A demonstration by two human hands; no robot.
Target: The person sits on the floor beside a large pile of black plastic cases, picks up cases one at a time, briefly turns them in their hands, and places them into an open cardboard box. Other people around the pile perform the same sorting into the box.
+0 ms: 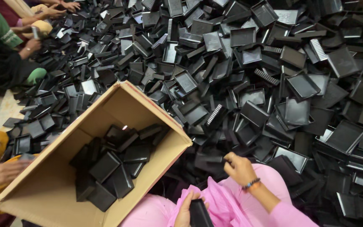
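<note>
Left hand (186, 210): low beside the cardboard box (63, 176), fingers curled shut around a black tray (199, 213).
Right hand (239, 169): farther right of the box, fingers bent, apparently pinching; grip unclear.
Right wrist: beaded bracelet (251, 183), pink sleeve.

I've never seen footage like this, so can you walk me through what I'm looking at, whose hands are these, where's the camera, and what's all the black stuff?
There is one picture, taken by a camera worn on a person's head and looking down at their own lap and hands. No machine is involved. The person sits in pink clothing. Their left hand holds a small black plastic piece over the lap. Their right hand, with a beaded bracelet at the wrist, reaches to the edge of a huge heap of black plastic trays and comb-like parts spread in front of them. To the left stands an open cardboard box, tilted, partly filled with the same black pieces. Other people sit at the left edge; one co-worker's hand rests beside the box.
</note>
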